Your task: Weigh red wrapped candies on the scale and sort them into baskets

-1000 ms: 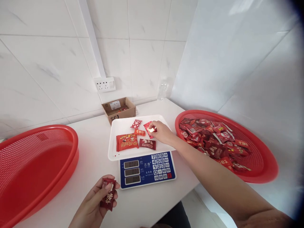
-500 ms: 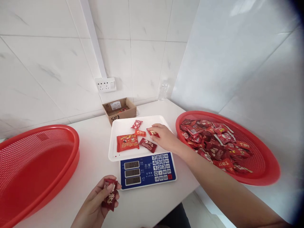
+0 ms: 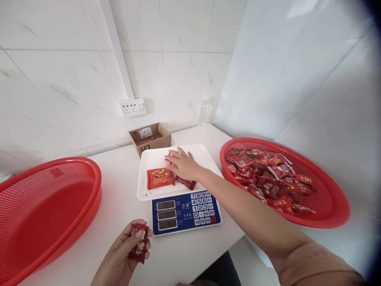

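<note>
White tiled wall (image 3: 178, 71) at the back, w/ a power socket (image 3: 133, 107) and a clear plastic bottle (image 3: 204, 114) by the corner, above a white counter (image 3: 119, 214). Main landmark is the blue-faced scale (image 3: 186, 212), top display lit w/ a small reading, digits hard to make out. White tray (image 3: 154, 157) sits on top of the scale; cardboard box (image 3: 150, 139) is just behind it. Red mesh basket (image 3: 95, 186) lies left of the scale, and a 2nd red mesh basket (image 3: 327, 220) lies right of it, heaped w/ red candy packs (image 3: 268, 178).

R hand (image 3: 184, 167) is over the tray, fingers (image 3: 171, 159) spread flat and released, not clenched, lying across the packs; can't tell if they're holding one. Big red snack pack (image 3: 160, 178) lies just left of that hand; dark red pack (image 3: 186, 183) pokes out under the palm, and a small red pack (image 3: 173, 152) is mostly hidden by the fingers.

L hand (image 3: 119, 254) is in front of the scale, thumb and fingers pinching a dark red candy pack (image 3: 138, 244) upright.

Best to work w/ fingertips only and keep palm weight off the tray, since pressing would likely skew the reading.
</note>
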Motion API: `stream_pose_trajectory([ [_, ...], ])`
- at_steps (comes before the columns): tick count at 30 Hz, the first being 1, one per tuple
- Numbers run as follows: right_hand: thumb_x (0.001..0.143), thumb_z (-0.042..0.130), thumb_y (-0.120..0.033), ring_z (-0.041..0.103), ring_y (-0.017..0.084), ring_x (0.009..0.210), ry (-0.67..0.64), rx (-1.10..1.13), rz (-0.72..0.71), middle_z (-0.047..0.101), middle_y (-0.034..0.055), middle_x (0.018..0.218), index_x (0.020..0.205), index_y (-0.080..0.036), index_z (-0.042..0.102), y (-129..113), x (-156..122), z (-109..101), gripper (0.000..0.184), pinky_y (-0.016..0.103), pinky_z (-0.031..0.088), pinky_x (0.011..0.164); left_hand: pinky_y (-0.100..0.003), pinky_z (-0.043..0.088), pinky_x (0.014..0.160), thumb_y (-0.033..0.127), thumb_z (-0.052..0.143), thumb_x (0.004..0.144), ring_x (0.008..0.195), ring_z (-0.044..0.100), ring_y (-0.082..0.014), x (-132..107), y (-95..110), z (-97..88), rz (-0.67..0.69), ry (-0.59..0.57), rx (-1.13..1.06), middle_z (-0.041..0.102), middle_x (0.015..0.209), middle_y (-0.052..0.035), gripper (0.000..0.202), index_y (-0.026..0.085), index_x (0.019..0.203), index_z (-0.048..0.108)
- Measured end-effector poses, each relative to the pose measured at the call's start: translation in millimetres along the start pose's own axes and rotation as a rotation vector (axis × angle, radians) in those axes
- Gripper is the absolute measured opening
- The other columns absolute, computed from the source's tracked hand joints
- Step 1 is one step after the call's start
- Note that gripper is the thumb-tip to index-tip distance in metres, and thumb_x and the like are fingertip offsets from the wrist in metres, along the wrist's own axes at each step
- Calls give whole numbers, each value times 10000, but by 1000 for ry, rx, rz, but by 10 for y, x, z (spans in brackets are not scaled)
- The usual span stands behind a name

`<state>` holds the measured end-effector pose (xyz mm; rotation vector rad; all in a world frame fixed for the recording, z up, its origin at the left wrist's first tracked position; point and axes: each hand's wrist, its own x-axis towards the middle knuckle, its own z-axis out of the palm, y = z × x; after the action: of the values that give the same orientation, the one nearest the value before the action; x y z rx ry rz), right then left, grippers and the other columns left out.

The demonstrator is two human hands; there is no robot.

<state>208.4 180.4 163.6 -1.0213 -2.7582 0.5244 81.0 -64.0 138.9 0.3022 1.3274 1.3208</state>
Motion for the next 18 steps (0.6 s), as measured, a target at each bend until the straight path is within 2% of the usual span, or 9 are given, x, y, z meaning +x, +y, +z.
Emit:
stream_pose_trajectory([
  [3,934,364,-478,140,355,1402,-10,37,-30,364,64,1482,1230,-247,589,66,58,-2,438,663,164,1051,-226,461,575,398,743,691,669,527,-118,21,-25,-97,-14,-22,-1,631,829,-6,292,239,905,624],
  [7,951,382,-386,460,235,1239,31,90,-120,576,83,1287,1027,-207,676,120,-82,-12,353,440,352,1032,-226,467,589,392,719,725,678,527,-114,49,-41,-177,-27,-26,4,621,843,0,251,246,904,620],
  [9,963,359,-340,545,187,1123,81,118,-136,645,73,1152,1010,-201,669,148,-180,-30,343,364,402,984,-223,465,589,391,712,733,679,525,-111,60,-41,-173,-28,-32,11,617,844,0,238,245,897,620],
  [13,937,411,-249,555,186,1083,193,137,-84,632,87,1133,1053,-185,646,240,-319,-80,270,357,418,958,-217,455,569,401,713,729,667,524,-109,80,-34,-111,-28,-64,19,614,836,0,245,244,894,623],
  [18,860,522,-182,573,220,1037,220,119,0,655,93,1080,964,-183,675,300,-486,-131,185,385,440,916,-230,456,570,403,731,704,657,527,-112,82,-32,-54,-36,-50,17,616,833,-9,275,234,896,633],
])
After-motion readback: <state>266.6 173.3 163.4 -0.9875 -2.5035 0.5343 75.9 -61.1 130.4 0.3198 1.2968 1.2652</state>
